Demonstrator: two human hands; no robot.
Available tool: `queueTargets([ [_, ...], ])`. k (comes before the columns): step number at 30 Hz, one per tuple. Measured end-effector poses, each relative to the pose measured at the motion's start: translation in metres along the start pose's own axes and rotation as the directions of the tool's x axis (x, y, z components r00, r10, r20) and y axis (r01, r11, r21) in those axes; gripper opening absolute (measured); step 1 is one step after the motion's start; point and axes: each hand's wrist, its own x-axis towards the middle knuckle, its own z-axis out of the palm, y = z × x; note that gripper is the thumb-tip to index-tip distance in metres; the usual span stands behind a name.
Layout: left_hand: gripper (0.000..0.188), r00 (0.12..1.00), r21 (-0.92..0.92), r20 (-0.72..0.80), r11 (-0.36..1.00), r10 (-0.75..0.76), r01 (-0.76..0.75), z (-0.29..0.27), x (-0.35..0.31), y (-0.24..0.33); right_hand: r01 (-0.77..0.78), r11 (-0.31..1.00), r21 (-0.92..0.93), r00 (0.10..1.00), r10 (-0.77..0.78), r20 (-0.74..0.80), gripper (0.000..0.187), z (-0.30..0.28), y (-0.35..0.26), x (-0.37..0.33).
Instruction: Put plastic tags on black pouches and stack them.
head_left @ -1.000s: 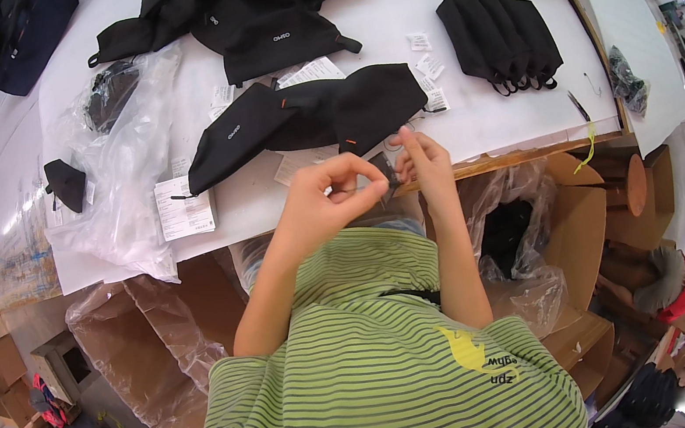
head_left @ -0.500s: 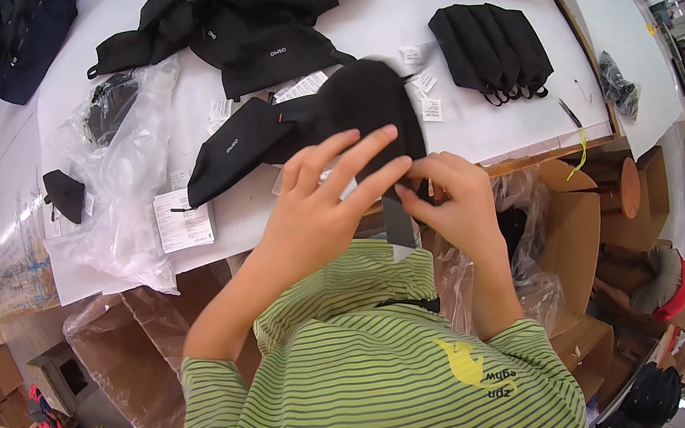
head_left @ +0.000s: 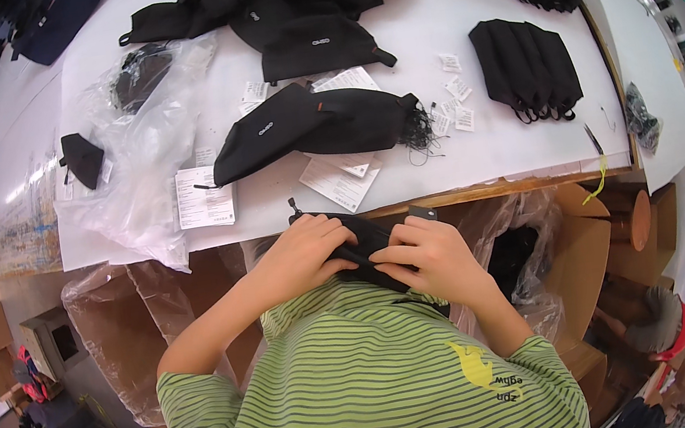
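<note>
Both my hands hold a black fabric pouch [head_left: 367, 244] close to my chest, just below the table's front edge. My left hand [head_left: 306, 253] grips its left side with the fingers curled over the top. At the right end, my right hand [head_left: 431, 261] pinches it. A small zip pull sticks out at the pouch's upper left. Two more black pouches [head_left: 307, 124] lie side by side on the white table [head_left: 484, 153] just beyond my hands.
A pile of black pouches [head_left: 302, 3] lies at the back and a neat stack of black items [head_left: 529, 66] at the right. Small paper tags [head_left: 455, 104], printed sheets [head_left: 203, 199] and clear plastic bags [head_left: 134, 183] are spread about. Plastic-lined cardboard boxes [head_left: 107, 324] stand under the table.
My hands lifted a black pouch from the table's edge and drew it down toward my body; both now grip it below the edge.
</note>
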Motion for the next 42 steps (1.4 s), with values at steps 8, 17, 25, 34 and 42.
queueTargets([
  [8,0.024,0.997,-0.146,-0.070,0.989,0.014,-0.024,0.001,-0.001,-0.004,-0.077,0.996,0.046,0.997,0.075,0.029,0.017,-0.003,0.003,0.003],
  [17,0.018,0.992,-0.111,-0.114,0.992,0.050,-0.062,0.009,-0.001,0.003,-0.147,0.982,0.121,0.989,0.144,0.033,0.018,-0.002,0.007,-0.003],
  [25,0.019,0.996,-0.136,-0.078,0.989,0.052,-0.062,0.010,0.004,0.002,-0.128,0.984,0.121,0.992,0.126,0.024,0.017,-0.002,0.011,-0.001],
  [34,0.017,0.975,-0.113,-0.224,0.993,0.010,-0.037,0.014,0.007,0.008,-0.306,0.800,0.517,0.919,0.390,-0.059,0.043,-0.003,0.034,-0.024],
  [42,0.025,0.914,-0.453,0.373,0.828,-0.161,0.331,-0.018,-0.002,-0.002,-0.458,0.844,0.278,0.883,0.396,0.252,0.065,0.024,0.060,-0.075],
])
